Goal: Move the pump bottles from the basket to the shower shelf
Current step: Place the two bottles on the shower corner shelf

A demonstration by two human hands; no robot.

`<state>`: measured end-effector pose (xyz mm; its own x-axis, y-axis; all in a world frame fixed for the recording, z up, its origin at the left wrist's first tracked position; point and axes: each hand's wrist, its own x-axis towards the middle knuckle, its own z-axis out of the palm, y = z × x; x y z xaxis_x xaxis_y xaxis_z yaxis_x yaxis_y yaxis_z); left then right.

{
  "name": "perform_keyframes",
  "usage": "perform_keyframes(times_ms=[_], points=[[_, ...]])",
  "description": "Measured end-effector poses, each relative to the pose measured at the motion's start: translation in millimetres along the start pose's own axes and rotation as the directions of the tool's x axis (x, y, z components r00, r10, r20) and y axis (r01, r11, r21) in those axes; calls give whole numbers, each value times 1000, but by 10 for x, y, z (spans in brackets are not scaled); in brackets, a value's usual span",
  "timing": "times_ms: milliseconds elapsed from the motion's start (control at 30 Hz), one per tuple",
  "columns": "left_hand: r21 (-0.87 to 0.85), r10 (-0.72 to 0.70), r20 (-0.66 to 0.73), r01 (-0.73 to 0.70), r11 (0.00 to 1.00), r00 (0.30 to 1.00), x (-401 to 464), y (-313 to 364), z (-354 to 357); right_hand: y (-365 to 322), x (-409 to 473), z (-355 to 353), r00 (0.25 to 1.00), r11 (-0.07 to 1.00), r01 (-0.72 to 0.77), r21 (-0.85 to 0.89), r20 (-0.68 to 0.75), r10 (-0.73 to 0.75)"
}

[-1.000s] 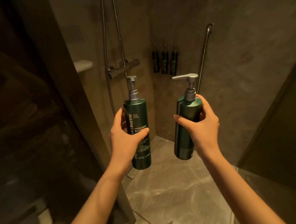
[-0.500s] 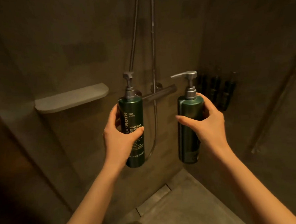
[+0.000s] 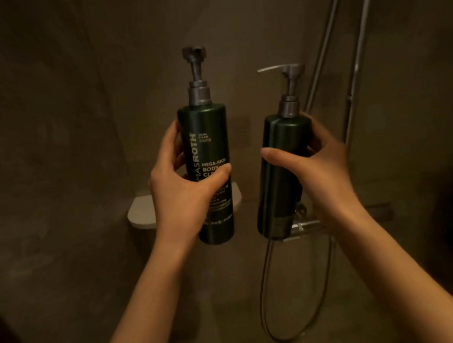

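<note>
I hold two dark green pump bottles upright in front of the shower wall. My left hand (image 3: pixel 180 192) grips the left pump bottle (image 3: pixel 205 135), whose white lettering faces me. My right hand (image 3: pixel 322 166) grips the right pump bottle (image 3: pixel 281 189), which tilts slightly and has its silver nozzle pointing left. The pale shower shelf (image 3: pixel 141 211) juts from the wall directly behind my left hand and the left bottle, partly hidden by them. The basket is out of view.
A chrome shower rail (image 3: pixel 356 67) and hose (image 3: pixel 268 295) run down the wall at the right. The mixer bar (image 3: pixel 305 225) sits just behind the right bottle's base. Dark stone walls surround everything.
The view has turned left and closer to the wall. The shelf, earlier up at the left, now lies right behind my left hand. Both bottles stay gripped as before.
</note>
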<state>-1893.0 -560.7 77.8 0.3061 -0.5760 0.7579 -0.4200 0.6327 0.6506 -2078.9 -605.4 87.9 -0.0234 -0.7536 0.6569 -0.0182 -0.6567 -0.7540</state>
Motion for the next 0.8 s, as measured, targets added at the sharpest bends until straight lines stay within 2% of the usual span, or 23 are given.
perform_keyframes(times_ms=[200,567,800], points=[[55,74,-86,-69,996,994,466,-145,-33,27,631,338,994,992,92,91,51,-97],[117,-90,-191,113,987,978,661,-816,10,423,1148,803,954,982,33,187,288,-87],[200,-84,-227,131,971,970,642,-972,21,724,1200,972,940,978,-42,205,341,-31]])
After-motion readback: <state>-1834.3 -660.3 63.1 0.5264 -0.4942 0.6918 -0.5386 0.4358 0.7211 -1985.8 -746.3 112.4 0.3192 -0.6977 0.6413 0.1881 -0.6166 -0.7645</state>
